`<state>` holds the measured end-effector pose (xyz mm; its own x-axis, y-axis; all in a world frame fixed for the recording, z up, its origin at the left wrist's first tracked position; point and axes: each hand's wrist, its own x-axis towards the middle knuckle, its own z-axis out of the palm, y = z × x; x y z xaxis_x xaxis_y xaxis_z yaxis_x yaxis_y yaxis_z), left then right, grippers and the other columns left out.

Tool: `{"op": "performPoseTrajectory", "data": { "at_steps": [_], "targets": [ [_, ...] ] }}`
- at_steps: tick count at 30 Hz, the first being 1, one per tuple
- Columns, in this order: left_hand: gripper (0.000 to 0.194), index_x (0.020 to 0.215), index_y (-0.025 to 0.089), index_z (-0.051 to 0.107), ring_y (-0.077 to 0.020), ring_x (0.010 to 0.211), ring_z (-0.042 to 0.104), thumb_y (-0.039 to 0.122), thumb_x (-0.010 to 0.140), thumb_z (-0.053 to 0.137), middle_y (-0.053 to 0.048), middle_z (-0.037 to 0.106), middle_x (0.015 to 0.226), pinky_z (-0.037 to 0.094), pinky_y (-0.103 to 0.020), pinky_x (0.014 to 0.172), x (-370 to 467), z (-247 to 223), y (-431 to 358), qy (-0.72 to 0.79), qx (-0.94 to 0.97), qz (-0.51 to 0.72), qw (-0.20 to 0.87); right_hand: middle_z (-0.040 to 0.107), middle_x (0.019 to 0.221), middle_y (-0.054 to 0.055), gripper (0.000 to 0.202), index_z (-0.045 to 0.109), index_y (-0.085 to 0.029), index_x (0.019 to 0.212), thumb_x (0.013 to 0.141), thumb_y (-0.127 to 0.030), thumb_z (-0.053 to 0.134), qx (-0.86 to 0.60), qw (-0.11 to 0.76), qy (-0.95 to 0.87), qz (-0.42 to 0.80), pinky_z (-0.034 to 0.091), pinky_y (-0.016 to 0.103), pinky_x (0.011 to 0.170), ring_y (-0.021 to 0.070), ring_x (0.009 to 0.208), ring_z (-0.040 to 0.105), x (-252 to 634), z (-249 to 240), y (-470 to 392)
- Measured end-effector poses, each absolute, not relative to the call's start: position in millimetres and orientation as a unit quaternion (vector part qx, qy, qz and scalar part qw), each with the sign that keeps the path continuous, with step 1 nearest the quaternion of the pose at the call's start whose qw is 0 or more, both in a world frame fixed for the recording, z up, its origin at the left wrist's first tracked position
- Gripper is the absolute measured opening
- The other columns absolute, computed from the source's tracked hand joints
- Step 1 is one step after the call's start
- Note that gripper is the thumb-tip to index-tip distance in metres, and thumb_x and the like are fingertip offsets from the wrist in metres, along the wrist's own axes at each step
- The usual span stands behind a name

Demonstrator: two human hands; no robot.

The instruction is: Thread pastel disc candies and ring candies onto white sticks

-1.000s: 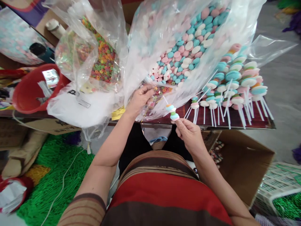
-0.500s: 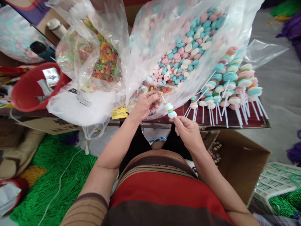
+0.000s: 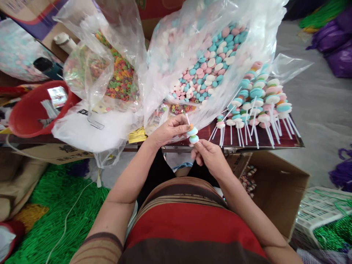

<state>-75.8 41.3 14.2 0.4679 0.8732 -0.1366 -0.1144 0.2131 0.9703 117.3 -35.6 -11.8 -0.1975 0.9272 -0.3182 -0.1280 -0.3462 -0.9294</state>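
Observation:
Between my hands is a candy skewer (image 3: 193, 139) with blue, white and green pieces on a white stick. The fingers of my left hand (image 3: 176, 126) pinch its upper part, at an orange piece, and the stick's tip shows above them. My right hand (image 3: 205, 151) grips the lower end, just under the bottom blue piece. Finished-looking skewers (image 3: 257, 101) lie stacked to the right, their white sticks pointing toward me. Behind my hands a clear bag (image 3: 162, 58) holds pink, blue and white candies (image 3: 209, 71).
A bag of small ring candies (image 3: 121, 79) stands at the left, beside a red basin (image 3: 19, 113). Yellow ties (image 3: 137, 135) lie near the table edge (image 3: 298, 142). Below are an open cardboard box (image 3: 275, 183), a white crate (image 3: 310, 212) and green strands (image 3: 77, 205).
My left hand has moved down along the skewer and now grips at the orange piece. Both hands are closer together. The view has shifted slightly, moving the table items left.

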Motion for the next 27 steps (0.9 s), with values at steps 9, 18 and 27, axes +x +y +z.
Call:
{"op": "performPoseTrajectory", "data": {
  "at_steps": [9,18,27],
  "targets": [
    [0.022,0.112,0.019,0.074,-0.0203,0.092,0.07,0.034,0.096,0.068,-0.006,0.075,0.097,0.052,-0.03,0.083,-58,11,117,0.577,0.657,0.331,0.355,0.057,0.064,-0.003,0.025,0.068,-0.019,0.075,0.078,-0.04,0.082,-0.479,0.527,-0.301,0.634,0.019,0.022,0.044,0.0037,0.046,0.03,129,-12,-28],
    [0.037,0.122,0.016,0.063,-0.0396,0.128,0.065,0.019,0.087,0.077,-0.021,0.073,0.126,0.049,-0.049,0.107,-14,-35,188,0.663,0.676,0.265,0.181,0.049,0.059,-0.006,0.022,0.07,-0.019,0.078,0.076,-0.038,0.08,-0.495,0.527,-0.274,0.635,0.014,0.023,0.043,0.0039,0.045,0.026,136,-12,-30],
    [0.015,0.105,0.02,0.072,-0.0173,0.088,0.071,0.028,0.092,0.07,-0.002,0.076,0.094,0.056,-0.029,0.082,-49,-18,154,0.555,0.598,0.403,0.414,0.036,0.054,-0.01,0.031,0.068,-0.02,0.079,0.075,-0.045,0.086,-0.497,0.546,-0.289,0.609,0.014,0.024,0.042,0.0043,0.044,0.018,135,-2,-8]
  ]
}}
